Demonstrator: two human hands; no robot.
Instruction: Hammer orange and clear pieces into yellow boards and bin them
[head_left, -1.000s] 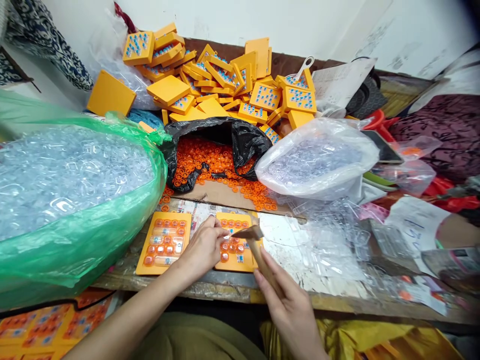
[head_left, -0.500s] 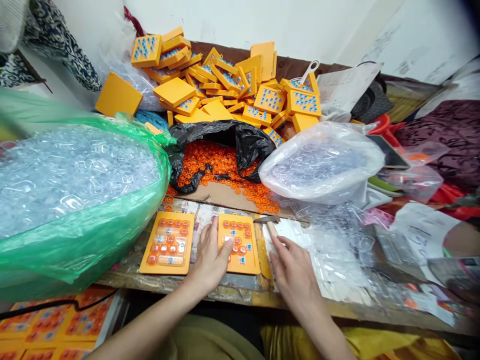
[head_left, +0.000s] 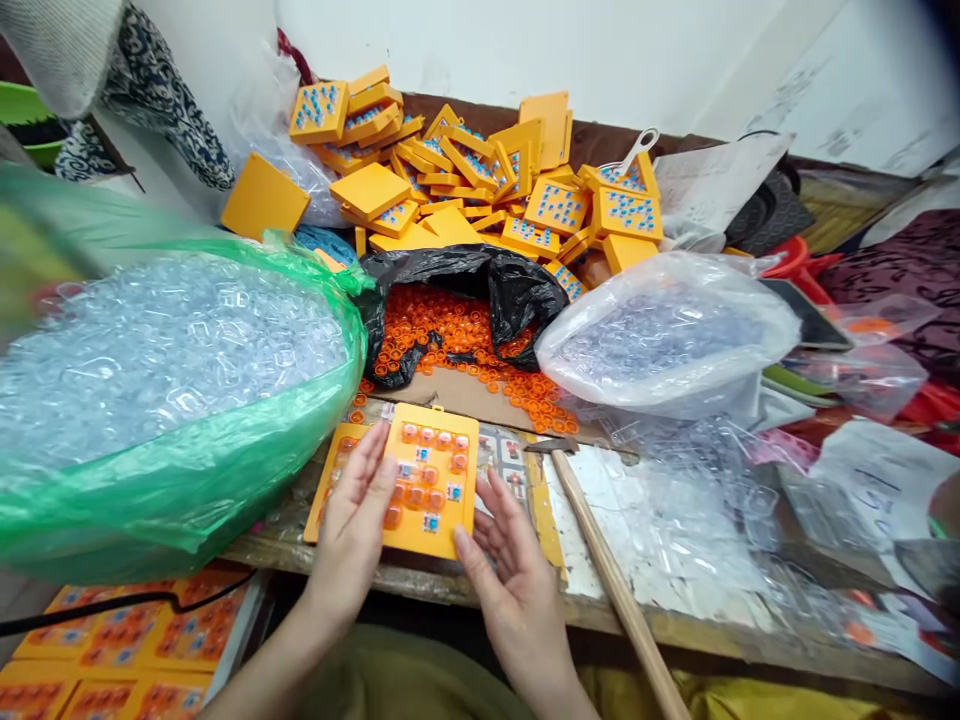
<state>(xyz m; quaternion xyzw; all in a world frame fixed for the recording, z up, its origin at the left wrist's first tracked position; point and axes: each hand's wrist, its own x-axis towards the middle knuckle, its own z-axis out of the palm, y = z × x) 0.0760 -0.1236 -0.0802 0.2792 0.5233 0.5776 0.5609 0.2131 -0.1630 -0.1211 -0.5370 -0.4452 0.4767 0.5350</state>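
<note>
A yellow plastic board point(head_left: 469, 470) with clear-orange round caps and small blue-centred pieces is lifted a little off the bench. My left hand point(head_left: 356, 520) holds it by the left edge, fingers closed against its side. On its lower right corner rests the thumb of my right hand point(head_left: 517, 580), whose curled fingers sit beside the right edge. A second yellow board point(head_left: 324, 485) lies partly hidden behind my left hand. To the right of my right hand, a hammer point(head_left: 600, 540) lies with its head on the bench and its wooden handle pointing toward me.
Loose orange caps spill from a black bag point(head_left: 517, 275). A green bag point(head_left: 285, 430) and a white bag point(head_left: 780, 300) hold clear plastic pieces. Yellow cases point(head_left: 375, 190) are heaped behind. Clear parts point(head_left: 697, 500) litter the right side. Filled boards point(head_left: 127, 630) lie lower left.
My right hand has left the hammer and moved left to the yellow board. My left hand now lifts the board, which has shifted left over the second board. The camera view has turned slightly.
</note>
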